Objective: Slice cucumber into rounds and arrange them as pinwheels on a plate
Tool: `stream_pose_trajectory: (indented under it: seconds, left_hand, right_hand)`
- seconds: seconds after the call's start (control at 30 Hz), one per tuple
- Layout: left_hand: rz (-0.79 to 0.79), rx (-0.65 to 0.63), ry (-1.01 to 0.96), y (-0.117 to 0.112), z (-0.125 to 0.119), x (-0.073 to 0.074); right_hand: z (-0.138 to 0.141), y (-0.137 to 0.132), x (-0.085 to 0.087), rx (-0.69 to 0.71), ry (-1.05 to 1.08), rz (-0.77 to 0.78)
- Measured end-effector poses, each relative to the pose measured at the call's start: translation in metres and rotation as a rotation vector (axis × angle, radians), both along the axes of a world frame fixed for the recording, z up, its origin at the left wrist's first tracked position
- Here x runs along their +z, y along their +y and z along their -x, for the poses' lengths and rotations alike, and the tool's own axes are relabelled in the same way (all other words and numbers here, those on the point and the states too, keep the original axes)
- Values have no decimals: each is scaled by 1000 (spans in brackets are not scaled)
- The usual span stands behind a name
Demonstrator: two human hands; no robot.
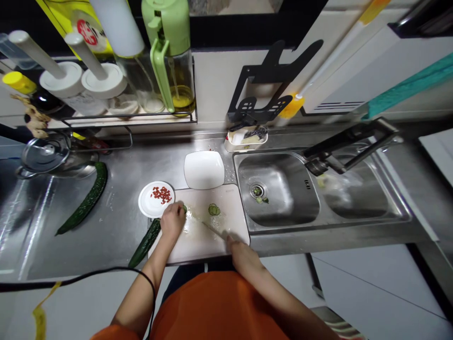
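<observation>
A pale cutting board lies on the steel counter in front of me. My left hand is over its left part, fingers closed on a small green cucumber piece, mostly hidden by the fingers. In my right hand, at the board's right front, is a knife whose blade points left over the board. Thin cucumber slices lie overlapped near the board's middle. A cut length of cucumber rests at the board's left edge, beside my left wrist.
A white plate with red bits stands left of the board, a square white dish behind it. A whole cucumber lies farther left. To the right is a double sink with a faucet. A black cable crosses my left arm.
</observation>
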State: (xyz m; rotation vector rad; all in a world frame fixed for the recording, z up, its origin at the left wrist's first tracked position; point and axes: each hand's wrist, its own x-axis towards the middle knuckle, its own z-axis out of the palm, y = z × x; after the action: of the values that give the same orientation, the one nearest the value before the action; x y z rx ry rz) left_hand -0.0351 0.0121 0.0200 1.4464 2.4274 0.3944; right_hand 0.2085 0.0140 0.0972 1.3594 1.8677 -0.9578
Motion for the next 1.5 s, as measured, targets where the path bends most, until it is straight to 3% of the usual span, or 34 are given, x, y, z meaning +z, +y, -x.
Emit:
stream_pose_trajectory:
  seconds: [0.17,0.37,0.67,1.5]
  left_hand:
    - [-89,-192,-226,15,-18,-1]
    - [60,-319,-384,37,-51,-5]
    - [163,-380,-379,48,-67,-15]
    - [243,-430,-317,55,-69,-9]
  right_hand:
    - [-5,-2,-4,-20,2,21]
    - [-10,-3,-3,-42,-13,45]
    - [-16,-5,-8,-67,13,55]
    - [-16,-1,-8,-61,6,63]
